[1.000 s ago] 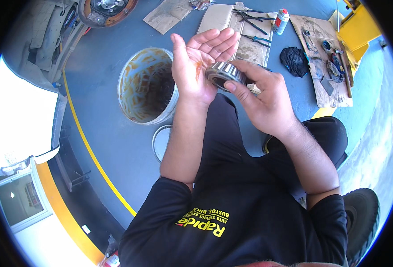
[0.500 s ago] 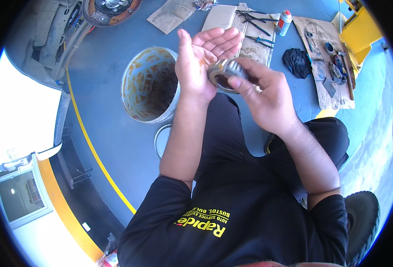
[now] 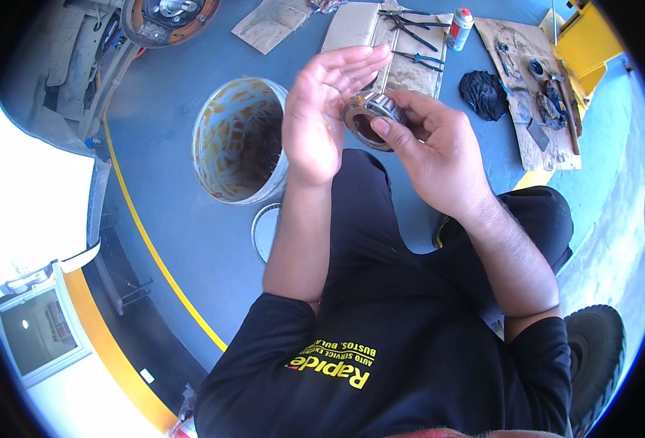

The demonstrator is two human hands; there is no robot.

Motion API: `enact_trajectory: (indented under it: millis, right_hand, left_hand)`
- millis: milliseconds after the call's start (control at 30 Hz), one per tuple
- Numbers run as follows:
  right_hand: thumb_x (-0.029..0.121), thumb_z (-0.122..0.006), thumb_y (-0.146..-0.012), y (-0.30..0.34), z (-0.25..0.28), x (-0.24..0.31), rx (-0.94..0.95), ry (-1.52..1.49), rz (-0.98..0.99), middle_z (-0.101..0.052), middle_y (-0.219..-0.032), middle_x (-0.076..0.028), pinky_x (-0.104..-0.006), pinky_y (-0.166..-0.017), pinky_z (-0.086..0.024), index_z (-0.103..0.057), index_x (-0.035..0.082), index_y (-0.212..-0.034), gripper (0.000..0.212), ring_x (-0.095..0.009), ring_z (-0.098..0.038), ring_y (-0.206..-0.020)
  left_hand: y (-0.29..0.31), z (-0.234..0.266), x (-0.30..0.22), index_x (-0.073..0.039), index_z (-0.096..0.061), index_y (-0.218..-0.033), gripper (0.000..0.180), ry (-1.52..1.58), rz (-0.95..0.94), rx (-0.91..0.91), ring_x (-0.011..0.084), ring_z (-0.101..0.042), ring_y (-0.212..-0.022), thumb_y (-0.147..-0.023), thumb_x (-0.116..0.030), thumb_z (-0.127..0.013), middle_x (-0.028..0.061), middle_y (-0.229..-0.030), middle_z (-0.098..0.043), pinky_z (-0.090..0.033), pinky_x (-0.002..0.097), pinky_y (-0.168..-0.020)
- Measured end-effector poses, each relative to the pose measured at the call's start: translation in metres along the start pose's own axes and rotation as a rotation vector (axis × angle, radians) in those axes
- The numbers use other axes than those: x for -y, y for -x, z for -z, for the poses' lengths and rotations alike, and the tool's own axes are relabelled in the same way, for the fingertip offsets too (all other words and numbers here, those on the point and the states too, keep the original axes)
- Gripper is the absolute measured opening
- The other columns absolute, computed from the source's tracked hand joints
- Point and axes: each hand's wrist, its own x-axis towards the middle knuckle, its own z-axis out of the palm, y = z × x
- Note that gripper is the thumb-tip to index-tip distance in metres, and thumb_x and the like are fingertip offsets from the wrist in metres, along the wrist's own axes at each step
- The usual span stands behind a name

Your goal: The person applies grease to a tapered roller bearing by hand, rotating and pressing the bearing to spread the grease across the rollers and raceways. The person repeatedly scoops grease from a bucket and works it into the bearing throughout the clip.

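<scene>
Between thumb and fingers, my right hand grips a roller bearing, a metal ring with rollers round its side. Its left edge meets the palm of my left hand, or nearly so; I cannot tell whether they press together. That left hand is open, fingers stretched out together and pointing away from me. A smear of amber grease shows on the palm by the bearing. Just left of my left hand stands a pale bucket, its inside streaked with brownish grease.
A round lid lies beside the bucket. Pliers rest on cardboard ahead, near a spray can. To the right are a black rag and cardboard with tools. A brake drum assembly is far left; a tire stands lower right.
My left hand has turned, its palm now facing more toward the bearing. The bearing has settled against or close to that palm, still in my right hand.
</scene>
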Motion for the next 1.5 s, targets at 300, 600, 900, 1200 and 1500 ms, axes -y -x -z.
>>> enact_trajectory:
  millis: [300, 600, 900, 1200, 1500]
  right_hand:
    - [0.003, -0.067, -0.101, 0.0, 0.01, 0.027, 0.102, -0.119, -0.107, -0.075, -0.105, -0.013, -0.0295, -0.083, -0.058, -0.063, -0.008, -0.13, 0.031, -0.013, -0.07, -0.094]
    - [0.002, -0.063, -0.105, 0.003, 0.015, 0.031, 0.142, -0.074, -0.077, -0.07, -0.122, -0.016, -0.0314, -0.099, -0.056, -0.054, -0.01, -0.14, 0.038, -0.016, -0.068, -0.113]
    - [0.0, -0.063, -0.104, 0.004, 0.012, 0.03, 0.076, -0.391, -0.034, -0.075, -0.112, -0.015, -0.0282, -0.095, -0.056, -0.057, -0.012, -0.134, 0.033, -0.014, -0.069, -0.108]
    - [0.009, -0.063, -0.106, -0.006, 0.029, 0.027, 0.136, -0.56, -0.135, -0.076, -0.115, -0.014, -0.0323, -0.095, -0.059, -0.061, -0.01, -0.13, 0.031, -0.018, -0.073, -0.108]
    - [0.01, -0.065, -0.105, -0.008, 0.021, 0.029, 0.04, -0.453, -0.112, -0.076, -0.113, -0.013, -0.0297, -0.095, -0.058, -0.063, -0.009, -0.127, 0.029, -0.016, -0.073, -0.104]
  left_hand:
    - [0.005, -0.007, 0.005, 0.008, -0.057, -0.134, 0.042, -0.298, -0.033, 0.123, 0.0349, -0.064, -0.13, -0.106, -0.023, -0.059, 0.0276, -0.136, -0.066, -0.05, 0.0459, -0.111]
    - [0.009, -0.004, 0.008, 0.006, -0.061, -0.131, 0.033, 0.058, 0.06, 0.083, 0.0292, -0.067, -0.123, -0.106, -0.016, -0.058, 0.0251, -0.134, -0.067, -0.054, 0.0407, -0.107]
    - [0.022, 0.014, 0.019, 0.009, -0.047, -0.146, 0.057, 0.471, 0.267, 0.112, 0.0348, -0.059, -0.135, -0.105, -0.029, -0.059, 0.0302, -0.147, -0.055, -0.046, 0.0479, -0.115]
    - [0.026, 0.016, 0.023, 0.006, -0.046, -0.148, 0.064, 0.78, 0.413, 0.163, 0.0289, -0.06, -0.134, -0.093, -0.012, -0.074, 0.0184, -0.142, -0.061, -0.048, 0.0457, -0.115]
    - [-0.003, -0.004, -0.012, 0.004, -0.043, -0.154, 0.094, 0.718, 0.144, -0.191, 0.0454, -0.043, -0.148, -0.105, -0.071, -0.015, 0.0334, -0.156, -0.046, -0.033, 0.0534, -0.123]
